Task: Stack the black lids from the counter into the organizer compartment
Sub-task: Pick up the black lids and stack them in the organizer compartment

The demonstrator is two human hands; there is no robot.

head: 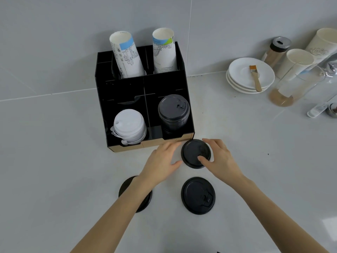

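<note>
A black lid (pixel 193 152) lies on the counter just in front of the black organizer (pixel 127 84). My right hand (pixel 218 159) grips this lid from the right, thumb on its top and fingers around its far rim. My left hand (pixel 162 159) sits at the lid's left edge, fingers spread, touching or nearly touching it. A second black lid (pixel 198 195) lies closer to me. A third black lid (pixel 144 201) is half hidden under my left forearm. In the organizer's front right compartment stands a stack of black lids (pixel 173 110).
The front left compartment holds white lids (pixel 129 125), and two sleeves of paper cups (pixel 164 52) stand at the organizer's back. To the right are stacked white saucers (pixel 242 70) with a brush (pixel 255 77), paper cups, a shaker jar and a glass.
</note>
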